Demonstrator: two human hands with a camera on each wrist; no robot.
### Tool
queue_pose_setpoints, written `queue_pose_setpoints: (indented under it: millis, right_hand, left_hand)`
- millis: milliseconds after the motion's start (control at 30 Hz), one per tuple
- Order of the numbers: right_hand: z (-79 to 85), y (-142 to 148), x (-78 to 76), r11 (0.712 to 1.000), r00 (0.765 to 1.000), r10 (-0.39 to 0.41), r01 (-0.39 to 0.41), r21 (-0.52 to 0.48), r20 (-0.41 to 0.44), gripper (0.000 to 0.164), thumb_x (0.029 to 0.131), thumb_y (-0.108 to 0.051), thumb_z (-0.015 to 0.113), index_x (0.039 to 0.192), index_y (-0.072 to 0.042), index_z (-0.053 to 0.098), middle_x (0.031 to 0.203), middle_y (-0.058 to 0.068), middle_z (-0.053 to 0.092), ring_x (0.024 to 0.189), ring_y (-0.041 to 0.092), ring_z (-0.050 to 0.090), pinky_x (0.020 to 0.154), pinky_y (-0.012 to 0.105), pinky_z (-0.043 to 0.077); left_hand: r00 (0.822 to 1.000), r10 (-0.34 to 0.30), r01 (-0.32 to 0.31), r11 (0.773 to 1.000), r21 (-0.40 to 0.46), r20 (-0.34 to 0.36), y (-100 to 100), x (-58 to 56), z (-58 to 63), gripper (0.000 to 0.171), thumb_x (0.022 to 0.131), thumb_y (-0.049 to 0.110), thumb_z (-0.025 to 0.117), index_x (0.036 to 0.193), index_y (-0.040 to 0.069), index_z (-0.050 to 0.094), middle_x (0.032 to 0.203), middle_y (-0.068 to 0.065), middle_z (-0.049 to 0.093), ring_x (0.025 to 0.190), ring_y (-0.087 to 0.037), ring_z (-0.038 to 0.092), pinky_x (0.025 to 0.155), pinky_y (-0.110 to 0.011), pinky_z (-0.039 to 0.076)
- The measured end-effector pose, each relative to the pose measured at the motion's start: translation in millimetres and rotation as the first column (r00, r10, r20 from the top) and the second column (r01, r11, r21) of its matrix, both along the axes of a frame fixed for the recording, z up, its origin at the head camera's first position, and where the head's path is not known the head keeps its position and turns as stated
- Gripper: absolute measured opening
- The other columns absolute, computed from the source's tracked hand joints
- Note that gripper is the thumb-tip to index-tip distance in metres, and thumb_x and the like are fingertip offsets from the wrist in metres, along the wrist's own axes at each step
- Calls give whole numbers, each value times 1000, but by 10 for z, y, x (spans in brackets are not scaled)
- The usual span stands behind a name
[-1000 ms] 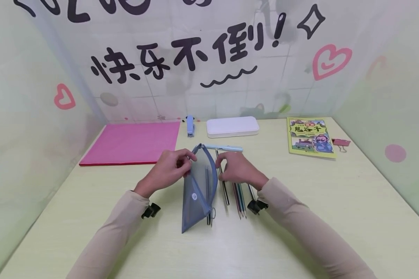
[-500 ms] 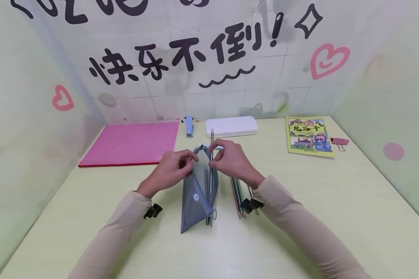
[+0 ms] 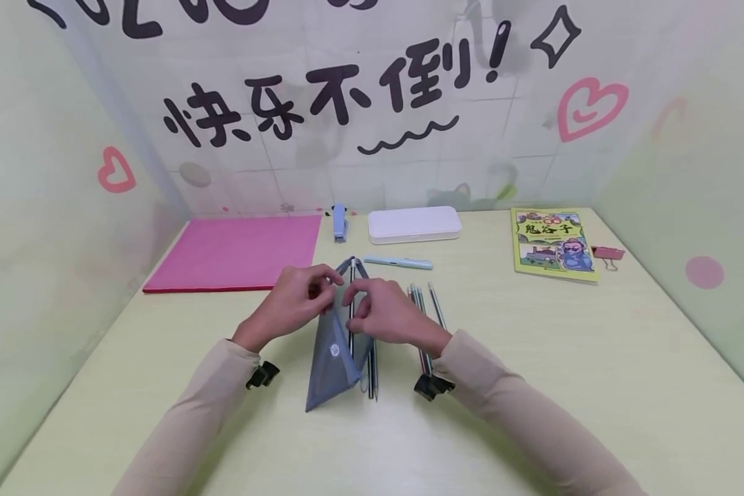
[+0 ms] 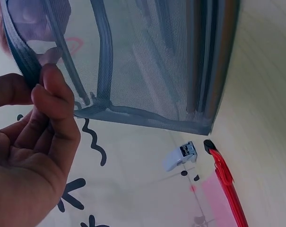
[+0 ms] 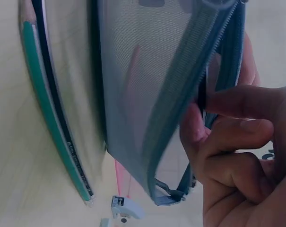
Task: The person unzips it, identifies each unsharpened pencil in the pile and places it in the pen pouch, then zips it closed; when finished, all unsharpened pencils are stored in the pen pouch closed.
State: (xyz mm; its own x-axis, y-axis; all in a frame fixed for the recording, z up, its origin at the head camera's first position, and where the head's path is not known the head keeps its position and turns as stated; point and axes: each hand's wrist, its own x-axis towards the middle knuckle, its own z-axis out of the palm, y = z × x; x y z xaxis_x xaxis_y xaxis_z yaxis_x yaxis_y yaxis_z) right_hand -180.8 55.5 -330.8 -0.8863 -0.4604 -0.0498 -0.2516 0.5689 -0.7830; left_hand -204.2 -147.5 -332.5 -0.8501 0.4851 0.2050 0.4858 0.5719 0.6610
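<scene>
A grey-blue mesh pencil case (image 3: 325, 379) stands tilted on the table with its zipped mouth spread. My left hand (image 3: 294, 300) pinches one zipper edge, also plain in the left wrist view, where finger and thumb grip the zipper tape (image 4: 27, 59). Between thumb and forefinger my right hand (image 3: 381, 310) holds a dark striped pencil (image 3: 353, 274), upright within the mouth of the case. Its lower part shows dimly behind the mesh. Two pencils (image 3: 373, 379) lie right beside the case. More pencils (image 3: 417, 295) lie partly hidden under my right wrist, with another pencil (image 3: 435, 300) alongside.
Behind the case lies a light blue pen (image 3: 399, 262). Further back are a blue stapler (image 3: 339, 224) and a white box (image 3: 414, 226). A pink folder (image 3: 235, 255) is at left; a yellow book (image 3: 554, 244) and a red binder clip (image 3: 607, 254) are at right.
My right hand has picked the striped pencil off the table, lifted it, then brought it left and down into the case's mouth. The case has shifted slightly left, still in my left hand's grip.
</scene>
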Motion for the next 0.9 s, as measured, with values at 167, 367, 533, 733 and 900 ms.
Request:
queue_pose_setpoints:
  millis: [167,367,533,733,900]
  right_hand:
    - [18,-5,0,1000,997,25,-24,11,-68,18,88,-9,71,105,-9,68,73,1,71,59,10,61,55,23,47]
    - [-10,128,-48,996,986,-85,82,-24,-143,6,90,-11,67,95,-11,70,73,2,71,58,11,59,52,24,43]
    - [-139,180,-119,995,995,-89,91,43,-48,5,88,-8,68,91,-11,70,73,5,72,59,12,57,53,24,42]
    - [-290,132,-183,990,999,-43,41,138,12,6,85,-4,70,89,-8,71,71,5,70,59,11,57,53,23,44]
    - [-349,101,-221,976,999,11,-1,220,-45,4,89,-9,69,86,-12,70,69,1,67,56,11,55,50,23,43]
  left_hand:
    - [1000,25,-25,1000,-16,-1,-80,13,-32,22,94,6,54,108,0,70,65,1,63,58,-13,60,58,-23,51]
    - [999,33,-33,999,-21,24,-167,26,-16,21,94,5,55,108,2,70,65,0,61,59,-12,59,59,-25,51]
    - [998,57,-57,998,-11,39,-197,6,-23,21,93,3,54,106,4,70,67,-2,61,61,-13,59,57,-25,51]
    - [997,57,-56,998,-25,48,-193,-4,-56,21,94,4,56,108,1,70,65,-2,62,59,-13,59,53,-24,48]
    - [997,73,-72,997,-35,28,-185,-6,-47,20,94,3,56,107,2,70,66,-2,63,59,-13,59,52,-24,48]
